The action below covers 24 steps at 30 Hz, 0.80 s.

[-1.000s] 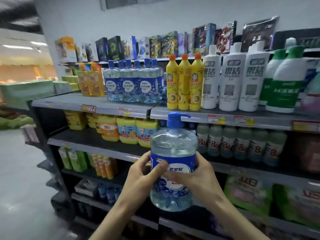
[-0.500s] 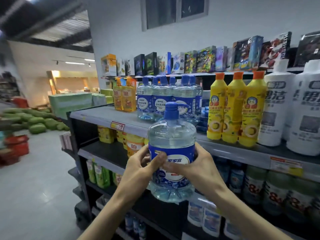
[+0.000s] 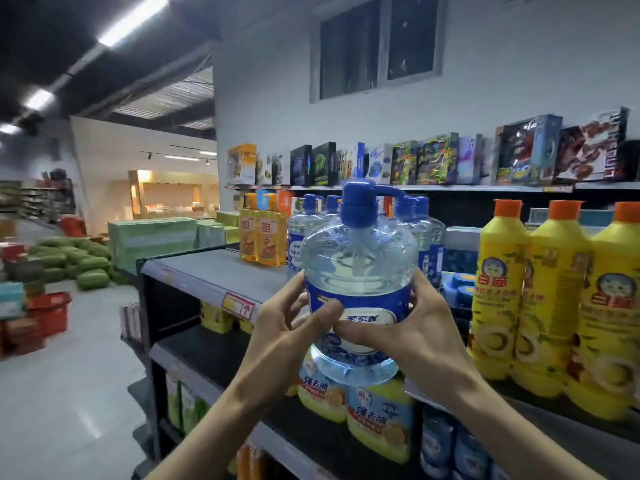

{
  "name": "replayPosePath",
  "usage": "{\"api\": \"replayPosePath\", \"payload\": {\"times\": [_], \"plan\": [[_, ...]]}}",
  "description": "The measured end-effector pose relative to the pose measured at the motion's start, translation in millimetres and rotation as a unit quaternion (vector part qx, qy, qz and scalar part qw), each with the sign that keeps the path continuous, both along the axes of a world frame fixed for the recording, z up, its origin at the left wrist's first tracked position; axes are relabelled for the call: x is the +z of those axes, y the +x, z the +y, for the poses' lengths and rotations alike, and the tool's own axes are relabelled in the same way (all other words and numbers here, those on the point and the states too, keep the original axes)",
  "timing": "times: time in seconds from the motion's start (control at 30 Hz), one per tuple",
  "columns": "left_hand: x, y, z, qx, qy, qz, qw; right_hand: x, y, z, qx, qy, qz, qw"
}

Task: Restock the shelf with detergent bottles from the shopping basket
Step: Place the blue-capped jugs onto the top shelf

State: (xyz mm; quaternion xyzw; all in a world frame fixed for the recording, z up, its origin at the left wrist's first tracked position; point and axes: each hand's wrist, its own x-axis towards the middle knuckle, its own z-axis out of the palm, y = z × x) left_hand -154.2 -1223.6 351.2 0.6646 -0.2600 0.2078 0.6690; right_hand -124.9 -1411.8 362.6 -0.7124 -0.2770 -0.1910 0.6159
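Detergent bottle (image 3: 358,271), clear with a blue pump cap and a blue label, is held upright in the air in both hands, just in front of the edge of the grey shelf (image 3: 207,271). The left hand (image 3: 284,327) curls its fingers (image 3: 294,289) round the bottle's left side. The right hand (image 3: 415,327) wraps its fingers (image 3: 424,285) round the right side. Both grip at the label band, and both thumbs lie across the front of the label with their tips nearly meeting. The forearms reach up and forward from the bottom of the view.

Just beyond the fingertips a cluster of similar blue-capped bottles (image 3: 301,230) stands on the shelf. Further left of the left fingers, two orange pump bottles (image 3: 263,233) stand at the back. Right of the right fingers is a row of yellow bottles (image 3: 554,292) with orange caps. Below the fingers, on the next shelf down, sit yellow tubs (image 3: 377,420). A price tag (image 3: 239,304) hangs on the shelf edge just left of the left hand. Above, boxes (image 3: 436,159) line the top shelf.
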Motion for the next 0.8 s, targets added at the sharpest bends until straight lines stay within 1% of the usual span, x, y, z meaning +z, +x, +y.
{"api": "replayPosePath", "payload": {"times": [0.2,0.33,0.53,0.8], "plan": [[6.3,55.5,26.6,-0.032,-0.016,-0.052,0.998,14.8,35.8,29.9,-0.036,0.003,-0.034,0.999],[15.1,90.6,58.5,-0.061,-0.022,-0.053,0.996,23.9,57.2,60.1,-0.058,-0.001,-0.055,0.997],[27.4,134.8,112.6,-0.079,-0.002,-0.076,0.994,30.4,96.4,114.6,-0.101,-0.007,-0.076,0.992],[26.6,202.9,171.7,-0.103,-0.007,-0.048,0.994,23.8,151.8,176.1,-0.157,-0.008,-0.081,0.984]]}}
